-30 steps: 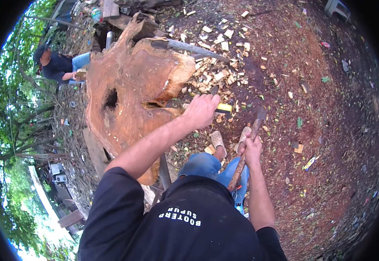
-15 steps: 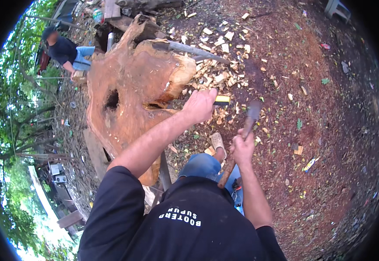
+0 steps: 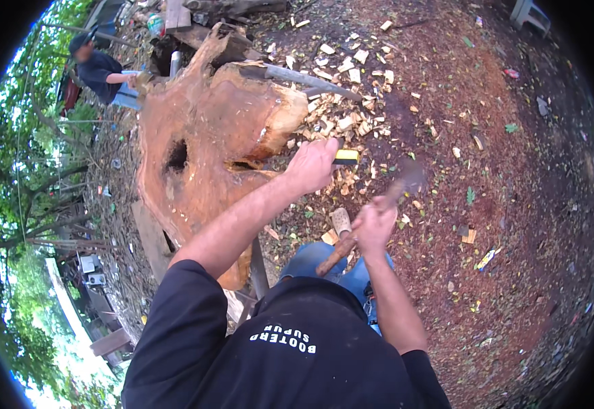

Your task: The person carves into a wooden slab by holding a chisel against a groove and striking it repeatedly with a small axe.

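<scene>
A broad slab of reddish-brown wood (image 3: pixel 208 116) with a dark hole through it lies to my left and ahead. My left hand (image 3: pixel 314 165) is closed round a chisel (image 3: pixel 347 157) close by the slab's pale, cut right edge. Its yellow and black handle end sticks out on the right, while the blade is mostly hidden by the hand. In my right hand (image 3: pixel 375 223) is a hammer with a rough wooden handle (image 3: pixel 338 255), held tilted, apart from the chisel. Motion smears the hammer's head (image 3: pixel 411 178), so its exact shape cannot be made out.
Pale wood chips (image 3: pixel 345 123) cover the ground beside the slab. A grey pole (image 3: pixel 310 80) juts out from its far side. Another person (image 3: pixel 103 75) stands at the far left, a hand at the slab's edge. A pale plastic chair (image 3: pixel 530 17) stands far right.
The hammer has tilted, its head swinging right and its handle end moving left and up. My left hand and the chisel have barely moved. The other person's arm has risen.
</scene>
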`<control>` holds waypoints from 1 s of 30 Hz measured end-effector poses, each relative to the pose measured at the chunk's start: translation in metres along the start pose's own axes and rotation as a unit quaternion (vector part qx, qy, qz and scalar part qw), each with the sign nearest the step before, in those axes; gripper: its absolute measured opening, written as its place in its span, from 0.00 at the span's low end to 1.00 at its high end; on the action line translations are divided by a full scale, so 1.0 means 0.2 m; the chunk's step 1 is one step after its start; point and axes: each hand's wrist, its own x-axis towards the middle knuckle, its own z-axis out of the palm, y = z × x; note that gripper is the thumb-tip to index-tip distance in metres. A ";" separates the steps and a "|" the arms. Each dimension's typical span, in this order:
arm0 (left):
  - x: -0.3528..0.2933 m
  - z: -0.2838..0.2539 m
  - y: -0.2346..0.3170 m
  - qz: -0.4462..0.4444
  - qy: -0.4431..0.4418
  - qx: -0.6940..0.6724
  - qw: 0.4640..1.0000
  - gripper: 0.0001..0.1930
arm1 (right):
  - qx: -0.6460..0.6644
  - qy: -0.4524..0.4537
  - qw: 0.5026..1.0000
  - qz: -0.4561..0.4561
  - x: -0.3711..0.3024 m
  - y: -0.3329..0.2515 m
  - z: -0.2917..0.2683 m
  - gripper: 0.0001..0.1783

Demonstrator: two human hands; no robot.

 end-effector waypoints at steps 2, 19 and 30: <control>-0.01 0.00 -0.01 -0.010 -0.009 0.010 1.000 0.15 | -0.121 -0.063 0.991 0.016 0.02 -0.03 0.00 0.15; -0.05 -0.05 0.02 -0.036 -0.065 0.002 0.997 0.15 | -0.244 -0.098 0.963 0.065 0.10 0.01 -0.15 0.11; -0.12 -0.15 0.17 0.039 -0.052 0.013 0.998 0.14 | -0.170 -0.068 0.980 0.077 0.01 -0.12 -0.22 0.13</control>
